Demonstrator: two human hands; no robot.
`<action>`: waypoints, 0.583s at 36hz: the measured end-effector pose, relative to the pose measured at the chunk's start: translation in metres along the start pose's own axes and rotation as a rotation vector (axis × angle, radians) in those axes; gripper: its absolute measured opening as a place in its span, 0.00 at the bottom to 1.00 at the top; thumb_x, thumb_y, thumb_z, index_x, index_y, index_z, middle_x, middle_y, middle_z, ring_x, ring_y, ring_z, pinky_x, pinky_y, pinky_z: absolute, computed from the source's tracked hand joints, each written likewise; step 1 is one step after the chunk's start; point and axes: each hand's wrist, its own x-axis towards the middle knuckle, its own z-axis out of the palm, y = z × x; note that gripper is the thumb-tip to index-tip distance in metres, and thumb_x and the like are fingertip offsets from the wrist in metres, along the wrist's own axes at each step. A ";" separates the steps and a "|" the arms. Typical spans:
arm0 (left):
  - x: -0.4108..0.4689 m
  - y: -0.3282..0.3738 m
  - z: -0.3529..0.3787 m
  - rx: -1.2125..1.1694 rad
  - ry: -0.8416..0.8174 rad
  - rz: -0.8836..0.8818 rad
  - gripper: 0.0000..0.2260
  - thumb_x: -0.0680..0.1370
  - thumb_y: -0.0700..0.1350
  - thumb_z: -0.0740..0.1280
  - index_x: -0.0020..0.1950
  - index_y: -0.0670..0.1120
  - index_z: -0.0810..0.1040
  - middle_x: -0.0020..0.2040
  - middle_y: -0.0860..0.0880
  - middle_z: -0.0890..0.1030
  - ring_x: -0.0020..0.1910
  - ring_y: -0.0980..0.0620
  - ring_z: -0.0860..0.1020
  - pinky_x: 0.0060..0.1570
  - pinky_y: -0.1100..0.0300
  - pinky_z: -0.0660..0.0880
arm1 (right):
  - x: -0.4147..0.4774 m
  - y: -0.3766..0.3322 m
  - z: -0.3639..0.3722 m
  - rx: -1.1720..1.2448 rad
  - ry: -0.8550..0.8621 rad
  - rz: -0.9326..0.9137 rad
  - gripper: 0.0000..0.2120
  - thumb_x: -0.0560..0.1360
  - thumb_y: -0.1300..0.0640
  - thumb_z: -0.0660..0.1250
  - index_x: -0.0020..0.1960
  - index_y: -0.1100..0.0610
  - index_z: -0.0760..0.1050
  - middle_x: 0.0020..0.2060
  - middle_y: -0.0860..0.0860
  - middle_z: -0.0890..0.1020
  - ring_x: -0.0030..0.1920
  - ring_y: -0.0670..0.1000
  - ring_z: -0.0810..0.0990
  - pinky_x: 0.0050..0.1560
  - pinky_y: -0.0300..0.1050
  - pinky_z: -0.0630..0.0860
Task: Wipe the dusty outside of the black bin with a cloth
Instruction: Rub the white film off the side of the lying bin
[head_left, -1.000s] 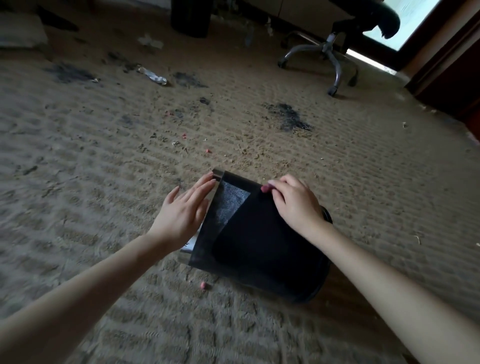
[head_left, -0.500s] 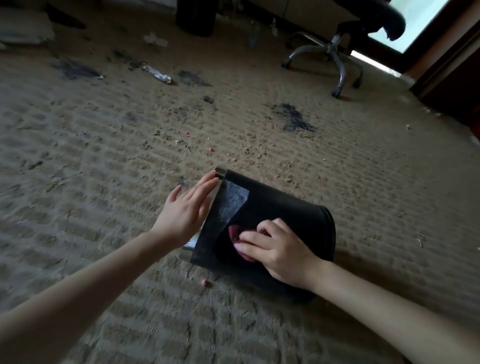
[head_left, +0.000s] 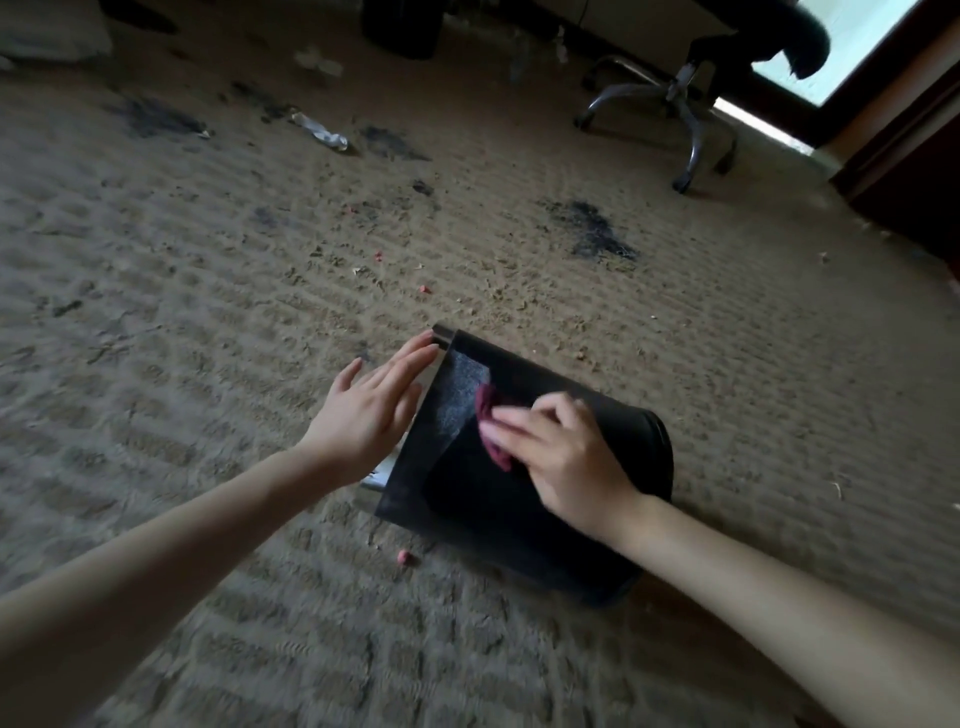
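R hand (head_left: 566, 460) w/ cloth (head_left: 491, 423) on bin (head_left: 498, 525)

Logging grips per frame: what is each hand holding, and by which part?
The right hand holds the red cloth, bunched under its fingers, on the bin's side. The left hand holds nothing; its flat fingers lie at the bin's rim.

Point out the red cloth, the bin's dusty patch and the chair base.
red cloth (head_left: 488, 411): head view, on its bunched upper fold.
dusty patch (head_left: 458, 397): head view, middle of the grey film.
chair base (head_left: 696, 140): head view, on the nearest metal leg.
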 end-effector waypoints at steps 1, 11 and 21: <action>0.000 0.000 0.001 -0.002 -0.002 -0.002 0.25 0.77 0.57 0.41 0.74 0.57 0.56 0.73 0.68 0.50 0.68 0.72 0.54 0.70 0.47 0.53 | -0.009 -0.006 -0.004 -0.012 -0.066 -0.094 0.18 0.74 0.65 0.58 0.58 0.56 0.79 0.57 0.49 0.80 0.47 0.55 0.71 0.44 0.50 0.71; -0.003 -0.001 0.002 -0.011 0.016 0.000 0.24 0.78 0.57 0.42 0.75 0.57 0.55 0.74 0.66 0.51 0.69 0.71 0.53 0.71 0.48 0.54 | 0.080 0.054 -0.004 0.052 -0.075 0.210 0.15 0.69 0.71 0.66 0.51 0.58 0.82 0.50 0.51 0.83 0.43 0.57 0.71 0.48 0.54 0.73; 0.000 -0.002 0.001 -0.022 0.000 -0.004 0.25 0.77 0.56 0.41 0.75 0.57 0.55 0.74 0.65 0.52 0.69 0.69 0.56 0.71 0.48 0.52 | 0.029 0.015 0.007 0.064 -0.016 0.200 0.18 0.72 0.67 0.60 0.56 0.57 0.81 0.52 0.51 0.82 0.42 0.56 0.72 0.44 0.53 0.75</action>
